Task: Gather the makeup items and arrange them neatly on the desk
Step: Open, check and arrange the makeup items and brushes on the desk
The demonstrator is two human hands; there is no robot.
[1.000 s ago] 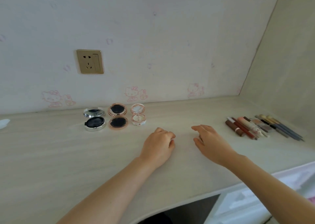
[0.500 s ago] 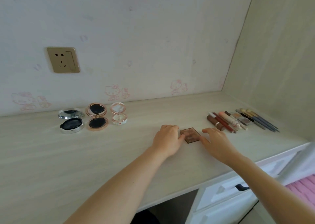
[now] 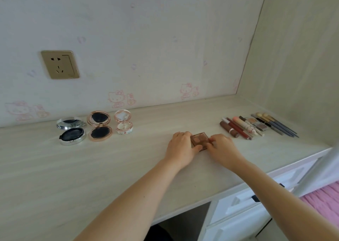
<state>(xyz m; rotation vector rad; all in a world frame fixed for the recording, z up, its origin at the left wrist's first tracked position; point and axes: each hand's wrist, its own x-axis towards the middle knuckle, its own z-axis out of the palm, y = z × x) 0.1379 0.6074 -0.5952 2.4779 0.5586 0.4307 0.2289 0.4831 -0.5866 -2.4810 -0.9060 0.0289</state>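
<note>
A small square brown eyeshadow palette [image 3: 199, 139] lies flat on the pale wooden desk [image 3: 128, 167], a little right of centre. My left hand [image 3: 180, 146] grips its left edge and my right hand [image 3: 221, 146] grips its right edge, fingers curled round it. Three open round compacts stand in a row at the left: a silver one [image 3: 70, 132], a rose-gold one [image 3: 100, 126] and a small pink one [image 3: 123, 122]. A row of lipsticks, pencils and brushes [image 3: 256, 126] lies at the right.
The wallpapered back wall carries a gold power socket [image 3: 60, 64]. A side panel [image 3: 297, 57] closes the desk on the right. White drawers [image 3: 247, 209] sit under the desk's front edge, with pink fabric [image 3: 322, 200] beyond them.
Both hands have closed in on the brown palette and now grip its two sides; one second ago it was not in view. The camera has turned right and dipped.
</note>
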